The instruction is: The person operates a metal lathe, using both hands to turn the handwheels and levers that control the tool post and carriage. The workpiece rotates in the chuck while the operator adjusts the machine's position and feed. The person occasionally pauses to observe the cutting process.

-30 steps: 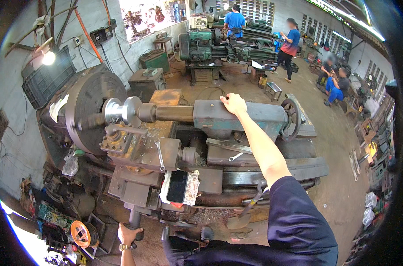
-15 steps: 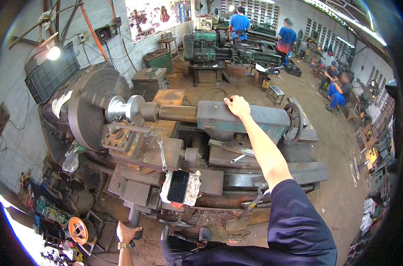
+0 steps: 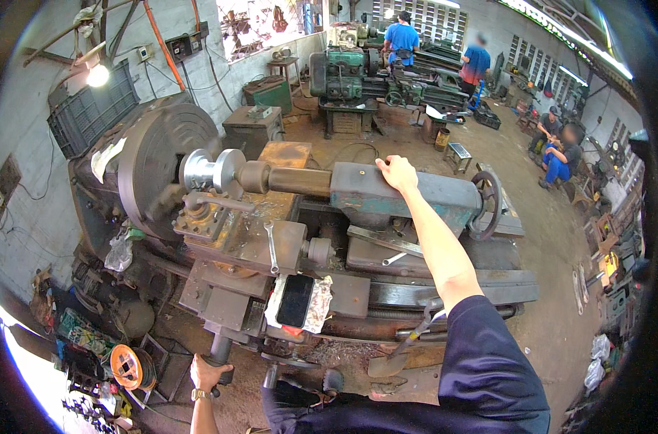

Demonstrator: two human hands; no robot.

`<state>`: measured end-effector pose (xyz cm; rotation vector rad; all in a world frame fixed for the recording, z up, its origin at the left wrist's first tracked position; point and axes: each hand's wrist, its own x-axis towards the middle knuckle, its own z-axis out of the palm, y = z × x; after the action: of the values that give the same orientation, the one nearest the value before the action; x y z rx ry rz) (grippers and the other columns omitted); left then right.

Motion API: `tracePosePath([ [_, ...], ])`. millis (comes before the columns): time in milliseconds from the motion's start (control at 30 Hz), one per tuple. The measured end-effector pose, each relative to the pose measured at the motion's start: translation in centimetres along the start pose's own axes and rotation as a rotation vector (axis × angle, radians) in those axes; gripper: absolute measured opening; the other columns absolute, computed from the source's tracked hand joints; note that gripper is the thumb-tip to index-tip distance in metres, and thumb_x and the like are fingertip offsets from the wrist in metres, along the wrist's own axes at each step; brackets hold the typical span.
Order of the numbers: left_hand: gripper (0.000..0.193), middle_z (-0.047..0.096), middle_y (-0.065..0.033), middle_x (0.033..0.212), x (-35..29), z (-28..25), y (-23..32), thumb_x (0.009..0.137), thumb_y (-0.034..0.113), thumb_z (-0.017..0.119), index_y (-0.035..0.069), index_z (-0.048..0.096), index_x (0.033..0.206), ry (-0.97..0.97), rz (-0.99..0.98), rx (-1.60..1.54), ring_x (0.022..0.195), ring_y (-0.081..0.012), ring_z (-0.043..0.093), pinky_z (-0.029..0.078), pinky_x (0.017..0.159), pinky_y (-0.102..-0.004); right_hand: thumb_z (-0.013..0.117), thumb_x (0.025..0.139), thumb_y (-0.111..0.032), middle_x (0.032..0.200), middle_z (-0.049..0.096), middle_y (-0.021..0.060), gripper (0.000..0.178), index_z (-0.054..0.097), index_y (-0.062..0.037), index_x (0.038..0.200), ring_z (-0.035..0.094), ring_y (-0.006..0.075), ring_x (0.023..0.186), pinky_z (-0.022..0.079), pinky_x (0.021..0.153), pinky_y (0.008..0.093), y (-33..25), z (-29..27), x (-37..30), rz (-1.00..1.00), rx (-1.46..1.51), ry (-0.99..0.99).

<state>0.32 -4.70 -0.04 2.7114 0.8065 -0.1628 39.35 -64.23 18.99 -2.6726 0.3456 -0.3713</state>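
Observation:
A large metal lathe fills the middle of the view. My left hand (image 3: 207, 372), with a watch at its wrist, is wrapped round the crank handle (image 3: 220, 351) at the front of the carriage. My right hand (image 3: 398, 173) rests on top of the grey-green tailstock (image 3: 423, 191), fingers a little bent and holding nothing. From the tailstock a thick quill (image 3: 300, 181) reaches left to a shiny, spool-shaped workpiece (image 3: 199, 170) in front of the big round chuck (image 3: 152, 163). The tool post (image 3: 202, 220) stands just on the near side of the workpiece.
On the carriage lie a wrench (image 3: 271, 246) and a black phone (image 3: 295, 300) on a crumpled cloth. A handwheel (image 3: 486, 205) sits at the tailstock's right end. A shovel (image 3: 390, 363) leans near my feet. Behind are a green lathe (image 3: 343, 79) and several people.
The whole scene has shifted slightly right in the view. Both hands keep their places, the left on the crank handle and the right on the tailstock.

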Motion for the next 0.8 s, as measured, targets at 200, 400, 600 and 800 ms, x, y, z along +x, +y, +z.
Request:
tracePosePath([
  [200, 0.108, 0.063, -0.0249, 0.120, -0.3, -0.7, 0.7, 0.044, 0.050, 0.096, -0.008, 0.052, 0.124, -0.032, -0.018, -0.024, 0.113, -0.0364, 0.062, 0.050, 0.098, -0.0416, 0.054, 0.094, -0.054, 0.110, 0.071, 0.0199, 0.054, 0.070, -0.0075, 0.116, 0.068, 0.0369, 0.105, 0.053, 0.092, 0.0456, -0.2, -0.3, -0.5, 0.000, -0.002, 0.039],
  [400, 0.107, 0.064, -0.0256, 0.119, -0.4, -0.8, 0.6, 0.044, 0.050, 0.096, -0.010, 0.053, 0.122, -0.021, 0.020, -0.058, 0.111, -0.0368, 0.063, 0.052, 0.096, -0.0417, 0.054, 0.094, -0.055, 0.117, 0.068, 0.0196, 0.056, 0.068, -0.0085, 0.121, 0.066, 0.0362, 0.109, 0.052, 0.094, 0.0451, 0.0, 0.0, 0.0, 0.012, -0.009, 0.005],
  [600, 0.107, 0.064, -0.0258, 0.116, -0.1, 0.0, 0.0, 0.044, 0.051, 0.096, -0.011, 0.053, 0.119, 0.031, 0.031, -0.030, 0.109, -0.0370, 0.064, 0.053, 0.093, -0.0422, 0.055, 0.093, -0.055, 0.117, 0.068, 0.0204, 0.057, 0.068, -0.0074, 0.121, 0.066, 0.0365, 0.109, 0.052, 0.094, 0.0451, 0.3, 0.4, 0.2, 0.006, 0.002, 0.039],
  [800, 0.108, 0.064, -0.0258, 0.118, 0.3, 0.4, -0.5, 0.045, 0.049, 0.096, -0.011, 0.052, 0.123, -0.006, 0.003, -0.035, 0.110, -0.0367, 0.064, 0.052, 0.094, -0.0422, 0.056, 0.093, -0.055, 0.114, 0.070, 0.0203, 0.055, 0.069, -0.0069, 0.117, 0.067, 0.0366, 0.108, 0.053, 0.093, 0.0452, -0.1, -0.1, -0.1, 0.009, 0.000, 0.011],
])
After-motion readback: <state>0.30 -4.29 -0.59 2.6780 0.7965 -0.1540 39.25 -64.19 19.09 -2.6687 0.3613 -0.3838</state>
